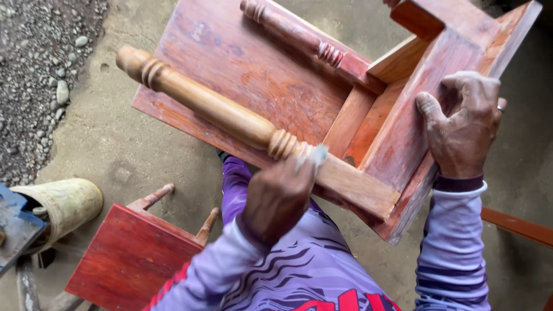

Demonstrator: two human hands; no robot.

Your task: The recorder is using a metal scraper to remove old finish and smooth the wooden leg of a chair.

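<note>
the stool (271,75) lies tipped on the person's lap, its seat board facing up and away toward the far left, legs pointing left and up. the left hand (276,198) is curled shut around a small grey scrap, most likely sandpaper (314,155), pinching it against the near leg (224,112) just where the turned rings meet the square block at the top of that leg. that near leg looks paler and smoother than the far leg (299,34), which is redder and patchy. the right hand (464,124) grips the frame rail (403,132) on the right, thumb spread along the top face and fingers wrapped over the far edge, steadying the whole piece. so the step in hand reads as sanding the near leg around its ring detail, with the long round stretch seemingly well along and the far leg and seat not yet matched to it. the next move would call for working the paper into the narrow grooves with a folded edge and light pressure, while the right hand keeps the stool from rocking, perhaps turning it to reach the underside of the leg. a second, red stool (129,256) stands near left on the ground, beside a pale cylinder (60,204) and a blue tool (14,224), only partly in view.
</note>
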